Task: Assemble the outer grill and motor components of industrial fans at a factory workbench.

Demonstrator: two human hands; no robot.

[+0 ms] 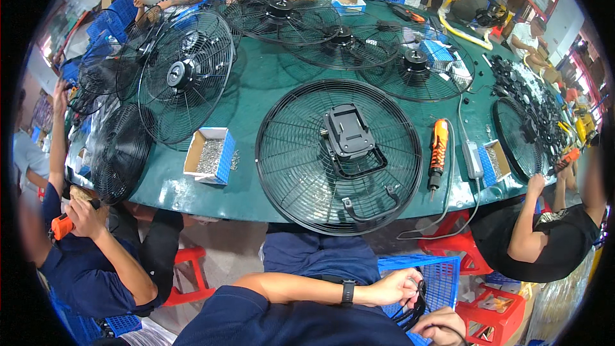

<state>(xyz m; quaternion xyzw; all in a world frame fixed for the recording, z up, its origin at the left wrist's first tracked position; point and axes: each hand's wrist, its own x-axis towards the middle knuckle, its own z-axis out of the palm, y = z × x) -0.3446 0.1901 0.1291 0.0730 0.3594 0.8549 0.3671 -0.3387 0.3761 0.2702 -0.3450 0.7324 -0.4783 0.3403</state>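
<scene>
Black cable is bunched up in the seated person's hands, low over the blue crate, off the near edge of the bench. From where I stand, the left hand has its fingers closed round the upper part of the bundle, and the right hand is curled about the cable just below it. Whether the strands are being sorted or untangled, I can't tell.

Straight in front, the round fan cage lies on the bench with nobody touching it. I'd call it partly put together: the black box sits at its middle, and the black bracket shows on the box's near side. A curved handle lies along the near right of the cage; I can't make out whether its ends are screwed down.

What looks left is the wiring, since the bundle is well apart from the cage and I see no lead joining the two. The orange screwdriver lies idle just right of the cage, and the box of screws to the left has plenty in it, so more fastening could well remain.
</scene>
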